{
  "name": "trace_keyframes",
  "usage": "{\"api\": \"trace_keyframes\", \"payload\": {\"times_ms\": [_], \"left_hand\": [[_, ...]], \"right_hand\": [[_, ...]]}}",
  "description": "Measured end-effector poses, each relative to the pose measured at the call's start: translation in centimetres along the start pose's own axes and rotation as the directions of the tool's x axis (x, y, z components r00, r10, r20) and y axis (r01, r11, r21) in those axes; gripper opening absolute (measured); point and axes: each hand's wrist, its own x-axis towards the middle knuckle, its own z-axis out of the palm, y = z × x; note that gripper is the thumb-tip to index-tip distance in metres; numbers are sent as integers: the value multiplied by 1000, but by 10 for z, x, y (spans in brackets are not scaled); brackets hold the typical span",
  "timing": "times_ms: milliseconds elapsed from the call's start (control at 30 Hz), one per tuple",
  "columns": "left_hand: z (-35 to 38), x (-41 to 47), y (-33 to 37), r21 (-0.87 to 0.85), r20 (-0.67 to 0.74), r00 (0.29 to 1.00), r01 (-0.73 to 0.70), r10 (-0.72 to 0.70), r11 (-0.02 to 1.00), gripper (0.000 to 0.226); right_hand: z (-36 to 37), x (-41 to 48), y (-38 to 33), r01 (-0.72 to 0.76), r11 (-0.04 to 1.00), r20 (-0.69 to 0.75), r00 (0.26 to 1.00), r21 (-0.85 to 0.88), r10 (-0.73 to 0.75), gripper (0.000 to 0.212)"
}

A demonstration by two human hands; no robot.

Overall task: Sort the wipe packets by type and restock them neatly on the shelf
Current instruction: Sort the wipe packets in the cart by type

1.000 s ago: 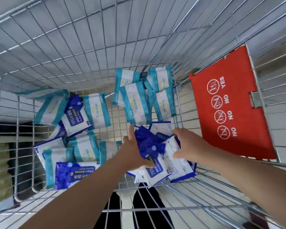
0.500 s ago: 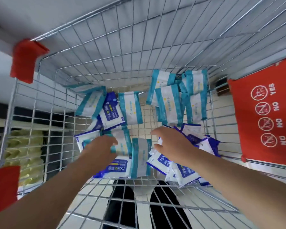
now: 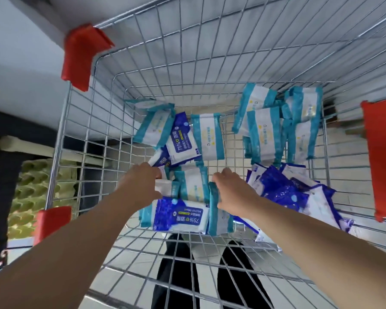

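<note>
Wipe packets of two types lie in a wire cart (image 3: 103,134). Teal-and-white packets (image 3: 265,134) cluster at the back right, and others (image 3: 154,128) sit at the back left around a dark blue 75% packet (image 3: 183,141). A pile of dark blue packets (image 3: 288,192) lies at the right. My left hand (image 3: 140,186) grips the end of a teal packet (image 3: 165,188) in the mixed heap. My right hand (image 3: 232,192) curls over the top edge of a teal packet standing on edge (image 3: 218,217). Between my hands lie another teal packet (image 3: 194,184) and a blue 75% packet (image 3: 181,216).
Red plastic guards (image 3: 83,54) cap the cart's left corners, and a red seat flap (image 3: 383,161) hangs at the right wall. A low shelf with yellow-green goods (image 3: 31,186) stands to the left. My dark trouser legs (image 3: 176,275) show under the cart.
Both hands left the dark blue pile and moved left to the mixed heap, where each now holds a teal packet. The view swung left, showing the cart's left corner.
</note>
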Motion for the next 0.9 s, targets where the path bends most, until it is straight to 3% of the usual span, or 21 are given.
{"api": "trace_keyframes", "payload": {"times_ms": [133, 267, 400, 467, 533, 567, 700, 800, 900], "left_hand": [[1, 3, -14, -226, 21, 1000, 21, -17, 974, 34], [-11, 11, -18, -310, -82, 996, 12, -39, 951, 32], [-18, 17, -23, -268, -94, 994, 31, -58, 963, 36], [-17, 18, -25, -199, -56, 998, 22, -34, 980, 33], [-13, 16, -27, -142, -25, 1000, -14, 10, 990, 30], [-10, 13, -26, -130, -19, 999, -28, 26, 991, 28], [-4, 8, -22, -82, -16, 998, -59, 58, 995, 40], [-2, 12, -18, -68, 17, 997, -80, 82, 994, 56], [1, 17, -16, 84, 112, 989, -107, 98, 991, 63]], "right_hand": [[-2, 9, -4, 38, 996, 93, 995, -85, -30, 12], [-16, 14, 0, 37, 999, 35, 999, 34, -38, 22], [-45, 20, -6, 26, 910, -156, 987, 414, 43, 26], [-54, 28, -11, 41, 902, -184, 982, 429, 43, 13], [-53, 33, -20, 48, 928, -120, 993, 370, -3, 9], [-49, 35, -24, 38, 938, -78, 997, 346, -12, 10], [-36, 36, -35, 6, 977, 16, 1000, 213, -10, 50], [-36, 36, -32, 17, 970, 22, 999, 243, -23, 61], [-38, 38, -26, -10, 964, 74, 997, 265, -10, 74]]}}
